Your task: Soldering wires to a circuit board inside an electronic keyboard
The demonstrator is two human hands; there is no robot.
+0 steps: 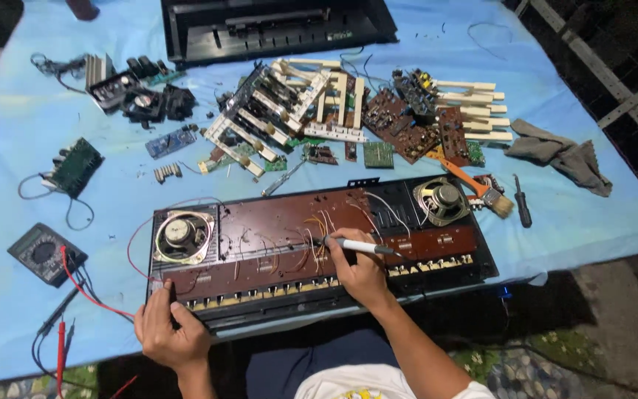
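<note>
- The opened keyboard chassis [319, 251] lies along the near edge of the blue-covered tabletop [9, 118], its brown circuit board facing up.
- The right hand [362, 275] rests on the board near its middle, fingers closed round a white pen-shaped tool [359, 246] whose dark tip touches the wiring.
- The left hand [167, 332] grips the chassis at its near left corner, fingers curled over the edge and thumb on top.
- A round speaker [182, 236] sits at the left end of the chassis, and a second speaker [441, 199] at the right end.
- A multimeter [42, 253] lies near the left edge, its red and black leads trailing towards the left hand.
- Loose key strips and circuit boards [348, 111] are heaped across the middle, just behind the chassis.
- A paintbrush [478, 188] and a screwdriver [522, 201] lie beside the right end; a grey rag [563, 155] sits towards the right edge.
- A black casing [275, 29] lies at the far edge.
</note>
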